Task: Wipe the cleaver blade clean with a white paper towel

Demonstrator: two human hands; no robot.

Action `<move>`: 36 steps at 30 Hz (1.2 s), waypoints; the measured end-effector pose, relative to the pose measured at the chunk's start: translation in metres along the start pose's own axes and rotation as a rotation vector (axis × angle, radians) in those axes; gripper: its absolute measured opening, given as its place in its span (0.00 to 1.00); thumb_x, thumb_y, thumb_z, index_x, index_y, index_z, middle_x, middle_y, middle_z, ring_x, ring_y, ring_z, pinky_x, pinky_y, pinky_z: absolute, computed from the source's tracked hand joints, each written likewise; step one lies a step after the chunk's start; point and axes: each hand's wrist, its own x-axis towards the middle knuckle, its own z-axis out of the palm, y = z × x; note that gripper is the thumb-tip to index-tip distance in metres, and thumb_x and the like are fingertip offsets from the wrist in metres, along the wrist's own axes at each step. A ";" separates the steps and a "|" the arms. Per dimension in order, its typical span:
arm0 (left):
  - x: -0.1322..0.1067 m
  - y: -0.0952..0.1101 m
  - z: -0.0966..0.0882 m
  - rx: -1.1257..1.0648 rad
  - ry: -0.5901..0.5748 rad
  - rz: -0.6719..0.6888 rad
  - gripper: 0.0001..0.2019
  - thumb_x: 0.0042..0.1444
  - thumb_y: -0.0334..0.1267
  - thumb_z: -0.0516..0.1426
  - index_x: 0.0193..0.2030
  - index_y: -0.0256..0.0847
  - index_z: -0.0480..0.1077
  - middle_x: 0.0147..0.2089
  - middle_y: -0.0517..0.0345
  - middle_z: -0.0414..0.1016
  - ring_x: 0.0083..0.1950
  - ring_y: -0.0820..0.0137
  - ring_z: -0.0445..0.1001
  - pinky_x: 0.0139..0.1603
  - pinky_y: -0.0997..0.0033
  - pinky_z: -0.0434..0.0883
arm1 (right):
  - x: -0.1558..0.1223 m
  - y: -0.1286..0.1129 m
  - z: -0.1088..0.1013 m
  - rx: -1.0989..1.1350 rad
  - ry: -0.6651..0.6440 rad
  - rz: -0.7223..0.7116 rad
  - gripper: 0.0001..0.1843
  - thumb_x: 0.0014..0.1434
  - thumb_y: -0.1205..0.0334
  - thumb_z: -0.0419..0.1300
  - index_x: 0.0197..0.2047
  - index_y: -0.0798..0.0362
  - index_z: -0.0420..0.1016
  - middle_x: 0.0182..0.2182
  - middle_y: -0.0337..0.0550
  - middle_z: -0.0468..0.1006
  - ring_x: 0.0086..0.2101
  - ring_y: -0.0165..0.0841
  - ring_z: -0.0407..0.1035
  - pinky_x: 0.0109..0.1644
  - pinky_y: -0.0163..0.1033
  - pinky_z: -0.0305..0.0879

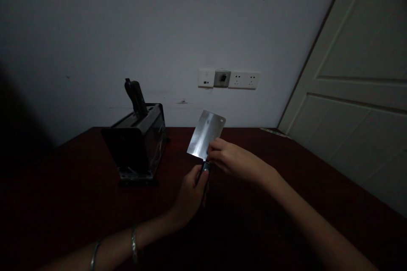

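A cleaver [203,137] with a broad, shiny rectangular blade and a dark handle is held up over the table, blade pointing away from me. A small hole shows in the blade's far right corner. Wrapped round the handle is my left hand [190,194], its thumb lying along the top. My right hand [227,156] has its fingers curled together at the right side of the blade, close to where it meets the handle. Whether those fingers pinch the blade or hold something small is hidden.
To the left stands a dark knife block [152,135] with black-handled tools [136,97] upright in its top. The dark red table [254,203] reaches back to a grey wall [143,29] with sockets and a switch [229,79]. A pale panelled door [356,93] is on the right.
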 end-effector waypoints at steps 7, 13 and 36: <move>-0.001 0.002 -0.001 0.003 -0.036 0.012 0.15 0.57 0.50 0.49 0.36 0.39 0.63 0.21 0.67 0.60 0.16 0.80 0.59 0.14 0.82 0.56 | -0.001 0.002 -0.002 0.059 -0.017 0.003 0.09 0.59 0.70 0.51 0.33 0.56 0.73 0.37 0.47 0.70 0.38 0.33 0.64 0.40 0.38 0.62; 0.000 0.004 -0.001 -0.014 -0.004 0.002 0.15 0.57 0.50 0.48 0.35 0.39 0.62 0.21 0.68 0.59 0.15 0.80 0.58 0.13 0.81 0.56 | -0.005 0.005 -0.004 0.060 -0.009 0.013 0.09 0.58 0.70 0.52 0.32 0.56 0.72 0.35 0.46 0.70 0.38 0.33 0.64 0.39 0.38 0.62; 0.003 0.013 -0.003 -0.045 -0.070 -0.080 0.13 0.57 0.48 0.48 0.32 0.40 0.59 0.20 0.69 0.59 0.12 0.81 0.58 0.10 0.83 0.54 | -0.025 0.026 -0.036 0.127 0.149 0.122 0.10 0.58 0.71 0.53 0.39 0.53 0.74 0.40 0.45 0.70 0.38 0.31 0.67 0.42 0.38 0.65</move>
